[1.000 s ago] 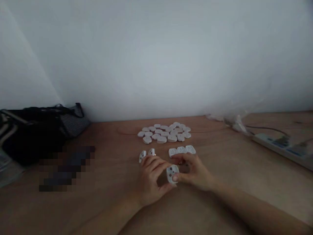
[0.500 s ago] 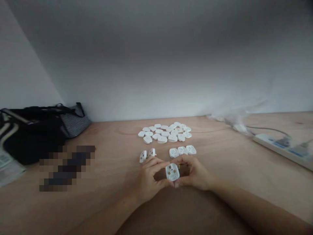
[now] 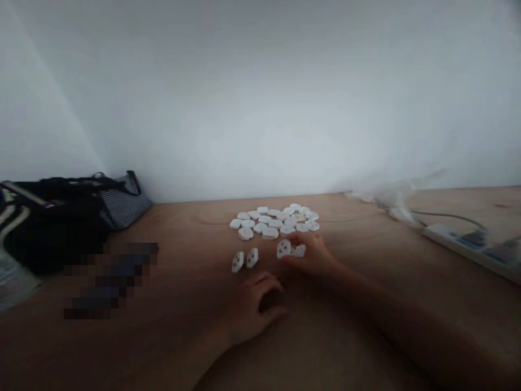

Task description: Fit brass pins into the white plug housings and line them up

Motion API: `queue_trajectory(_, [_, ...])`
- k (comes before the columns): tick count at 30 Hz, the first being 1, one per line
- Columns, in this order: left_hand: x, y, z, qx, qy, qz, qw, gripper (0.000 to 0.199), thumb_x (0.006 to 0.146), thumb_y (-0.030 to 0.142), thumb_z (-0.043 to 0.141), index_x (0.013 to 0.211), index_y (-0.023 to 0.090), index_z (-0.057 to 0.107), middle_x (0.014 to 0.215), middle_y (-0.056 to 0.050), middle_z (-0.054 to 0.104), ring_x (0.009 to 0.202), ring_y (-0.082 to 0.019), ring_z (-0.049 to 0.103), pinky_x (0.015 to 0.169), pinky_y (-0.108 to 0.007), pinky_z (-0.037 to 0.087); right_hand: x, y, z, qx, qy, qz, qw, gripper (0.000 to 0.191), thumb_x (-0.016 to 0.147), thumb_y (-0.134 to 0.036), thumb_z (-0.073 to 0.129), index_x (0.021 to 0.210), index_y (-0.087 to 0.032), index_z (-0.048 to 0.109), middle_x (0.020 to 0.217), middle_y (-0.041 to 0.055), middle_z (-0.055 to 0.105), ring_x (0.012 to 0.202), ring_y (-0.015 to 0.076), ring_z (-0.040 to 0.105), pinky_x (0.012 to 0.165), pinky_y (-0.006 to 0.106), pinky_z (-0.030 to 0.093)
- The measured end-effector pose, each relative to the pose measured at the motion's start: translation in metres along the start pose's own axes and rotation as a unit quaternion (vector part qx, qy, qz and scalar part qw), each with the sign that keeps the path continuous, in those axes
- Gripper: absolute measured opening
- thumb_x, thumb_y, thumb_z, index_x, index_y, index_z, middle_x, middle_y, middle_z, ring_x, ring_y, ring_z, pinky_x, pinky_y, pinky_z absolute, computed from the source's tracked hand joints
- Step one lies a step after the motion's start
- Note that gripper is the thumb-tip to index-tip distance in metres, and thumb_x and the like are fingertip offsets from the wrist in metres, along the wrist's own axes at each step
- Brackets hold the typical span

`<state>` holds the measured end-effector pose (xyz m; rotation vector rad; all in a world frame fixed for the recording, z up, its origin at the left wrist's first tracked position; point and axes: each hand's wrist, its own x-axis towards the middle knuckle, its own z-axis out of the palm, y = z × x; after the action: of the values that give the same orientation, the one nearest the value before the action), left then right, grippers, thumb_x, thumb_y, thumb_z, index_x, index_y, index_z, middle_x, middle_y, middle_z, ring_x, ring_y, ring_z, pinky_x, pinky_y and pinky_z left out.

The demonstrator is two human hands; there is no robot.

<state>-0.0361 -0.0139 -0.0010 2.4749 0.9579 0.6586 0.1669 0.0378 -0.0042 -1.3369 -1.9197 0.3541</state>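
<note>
A person's two bare hands are apart from each other above a wooden table (image 3: 179, 271). The right hand (image 3: 312, 254) curls its thumb and fingers around a white plug (image 3: 284, 249), whose dark holes face the viewer; I cannot tell whether it is pinched or only touched. Another white piece (image 3: 300, 251) shows just beside it, partly covered by the fingers. The left hand (image 3: 252, 309), nearer the viewer and blurred, has its thumb and fingers parted around a gap. Just beyond it, two upright plugs (image 3: 252, 258) stand side by side. Farther back lies a cluster of white pieces (image 3: 269, 233). A black bag (image 3: 52, 217) sits far left, a power strip (image 3: 443, 236) far right.
</note>
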Motion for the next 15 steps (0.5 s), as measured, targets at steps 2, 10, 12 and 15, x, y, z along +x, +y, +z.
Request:
queue_trajectory(2, [0.000,0.000,0.000,0.003,-0.007,0.008,1.000,0.013,0.075,0.022,0.066,0.086,0.018,0.060,0.089,-0.003,0.062,0.083,-0.018,0.058,0.074,-0.029,0.045,0.011,-0.004,0.008,-0.013,-0.015,-0.009,1.000,0.038,0.065,-0.040,0.071,0.097,-0.022,0.061,0.090,0.0018,0.068,0.088,0.0216,0.061,0.086,0.039,0.040])
queue_trajectory(10, [0.000,-0.005,0.000,0.023,0.001,0.022,1.000,0.008,0.075,0.024,0.067,0.079,0.018,0.064,0.080,-0.003,0.065,0.080,-0.019,0.059,0.073,-0.029,0.045,0.019,-0.013,0.029,-0.080,-0.065,-0.025,0.994,0.053,0.056,-0.046,0.076,0.101,-0.023,0.062,0.093,0.0039,0.069,0.096,0.0282,0.058,0.088,0.046,0.033])
queue_trajectory(12, [0.000,-0.006,-0.001,0.017,0.007,0.017,1.000,0.009,0.075,0.025,0.067,0.081,0.018,0.064,0.083,-0.003,0.066,0.081,-0.019,0.059,0.074,-0.029,0.045,0.019,-0.009,0.024,-0.093,-0.064,-0.026,0.993,0.066,0.057,-0.051,0.075,0.113,-0.023,0.056,0.100,0.0049,0.068,0.100,0.0281,0.055,0.090,0.046,0.031])
queue_trajectory(15, [0.001,-0.006,0.000,0.012,0.018,0.002,1.000,0.012,0.075,0.023,0.066,0.085,0.018,0.064,0.088,-0.004,0.064,0.082,-0.019,0.059,0.075,-0.029,0.046,0.020,0.004,0.008,-0.124,-0.061,-0.030,0.990,0.062,0.065,-0.056,0.067,0.117,-0.025,0.054,0.110,0.0059,0.063,0.105,0.0274,0.051,0.091,0.045,0.030])
